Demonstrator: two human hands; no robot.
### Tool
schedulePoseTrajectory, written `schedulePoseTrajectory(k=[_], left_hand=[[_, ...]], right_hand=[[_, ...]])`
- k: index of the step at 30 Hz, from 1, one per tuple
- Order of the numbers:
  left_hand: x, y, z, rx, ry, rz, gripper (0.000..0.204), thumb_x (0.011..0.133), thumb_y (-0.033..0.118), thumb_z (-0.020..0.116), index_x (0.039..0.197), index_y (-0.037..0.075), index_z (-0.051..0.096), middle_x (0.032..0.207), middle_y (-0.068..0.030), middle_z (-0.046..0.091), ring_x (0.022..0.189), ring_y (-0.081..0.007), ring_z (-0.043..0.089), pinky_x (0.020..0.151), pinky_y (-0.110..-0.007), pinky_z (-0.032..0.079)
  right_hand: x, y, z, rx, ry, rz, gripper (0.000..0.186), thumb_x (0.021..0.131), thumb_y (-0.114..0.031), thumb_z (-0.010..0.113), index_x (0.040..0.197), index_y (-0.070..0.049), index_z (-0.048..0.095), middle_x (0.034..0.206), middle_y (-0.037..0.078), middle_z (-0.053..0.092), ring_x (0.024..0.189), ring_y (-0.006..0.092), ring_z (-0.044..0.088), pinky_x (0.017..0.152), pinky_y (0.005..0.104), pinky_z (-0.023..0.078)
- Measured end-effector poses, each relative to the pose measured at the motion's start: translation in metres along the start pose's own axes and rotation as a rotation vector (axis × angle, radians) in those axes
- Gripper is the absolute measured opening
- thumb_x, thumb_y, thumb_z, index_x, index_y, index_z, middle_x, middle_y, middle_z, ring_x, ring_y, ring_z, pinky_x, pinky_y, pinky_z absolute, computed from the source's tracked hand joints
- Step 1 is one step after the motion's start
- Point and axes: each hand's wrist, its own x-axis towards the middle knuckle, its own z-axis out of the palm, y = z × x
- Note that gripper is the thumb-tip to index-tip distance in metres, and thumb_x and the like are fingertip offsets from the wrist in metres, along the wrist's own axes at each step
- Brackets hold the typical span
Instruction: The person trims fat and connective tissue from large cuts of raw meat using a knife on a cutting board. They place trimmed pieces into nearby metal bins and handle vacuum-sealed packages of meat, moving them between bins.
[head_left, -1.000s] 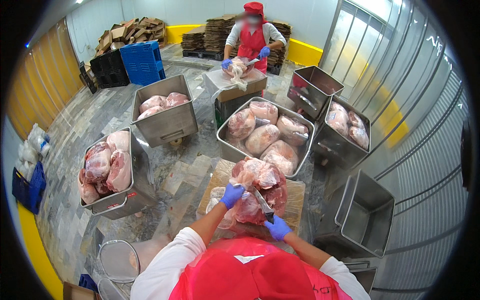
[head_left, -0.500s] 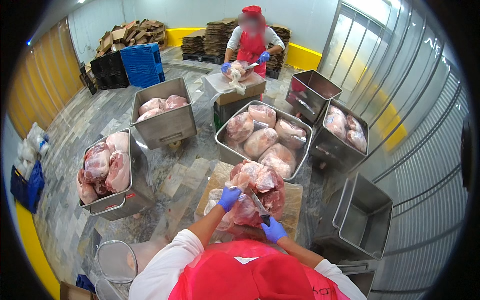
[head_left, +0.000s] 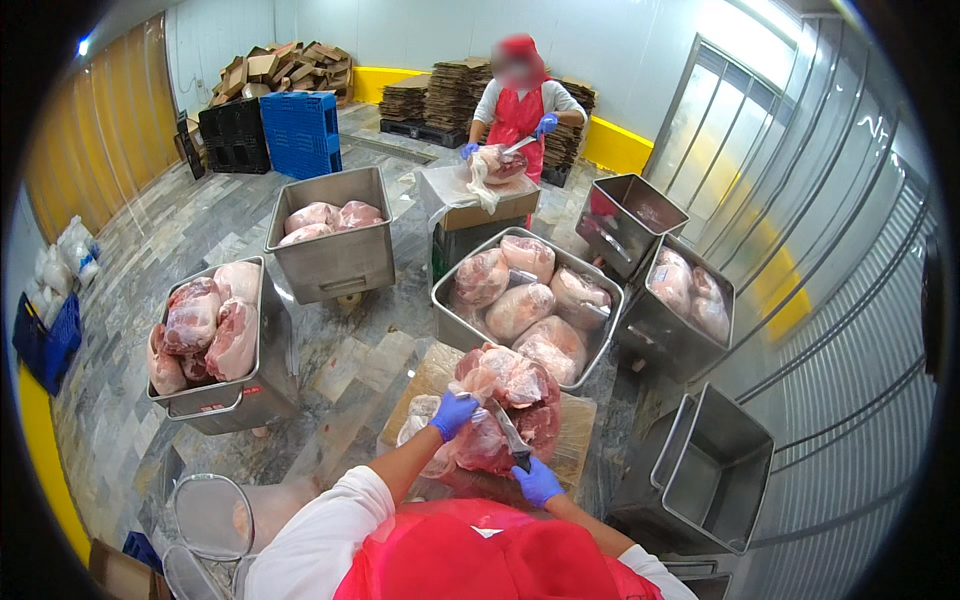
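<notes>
A large piece of raw meat [head_left: 535,412] with pale fat lies in front of me on a cardboard-coloured surface [head_left: 573,448] under clear film. My left hand [head_left: 456,414], in a blue glove, is closed on a loose pale flap at the meat's left side; whether this is plastic film or fat I cannot tell. In my right hand [head_left: 538,482], also gloved, is the dark handle of a knife [head_left: 509,430]. Its blade lies against the meat, pointing away from me and toward my left hand. Clear plastic film [head_left: 415,418] is bunched left of the meat.
Just beyond the meat stands a metal tub [head_left: 440,300] of wrapped meat. More meat fills tubs at left [head_left: 262,330], far left [head_left: 385,262] and right [head_left: 690,362]. A bare metal tub [head_left: 715,480] is near right. Across from me a co-worker [head_left: 520,110] cuts meat.
The whole view has shifted slightly. My hands and knife keep nearly the same place on the meat. The co-worker's knife hand has risen and moved outward.
</notes>
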Motion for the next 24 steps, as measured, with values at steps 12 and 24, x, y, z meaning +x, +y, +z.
schedulePoseTrajectory(k=[12, 24], left_hand=[[0.009, -0.016, 0.014, -0.247, -0.035, -0.063, 0.009, 0.085, 0.007, 0.065, 0.078, 0.001, 0.066, 0.074, -0.001, 0.063, 0.067, -0.0096, 0.056, 0.058, -0.033, 0.046], [-0.042, 0.057, 0.032, -0.181, -0.097, 0.123, 0.013, 0.091, 0.007, 0.059, 0.095, -0.001, 0.068, 0.083, -0.0053, 0.069, 0.073, -0.0108, 0.062, 0.068, -0.033, 0.052]], right_hand=[[-0.023, -0.027, -0.069, 1.128, -0.697, 0.518, 0.03, 0.101, -0.046, 0.06, 0.1, -0.017, 0.058, 0.063, -0.006, 0.04, 0.045, 0.0087, 0.031, 0.041, 0.026, 0.022], [-0.01, 0.007, 0.0, 0.347, -0.076, 0.07, 0.029, 0.101, -0.038, 0.062, 0.105, -0.01, 0.055, 0.068, 0.007, 0.056, 0.047, 0.0195, 0.05, 0.042, 0.0389, 0.042]])
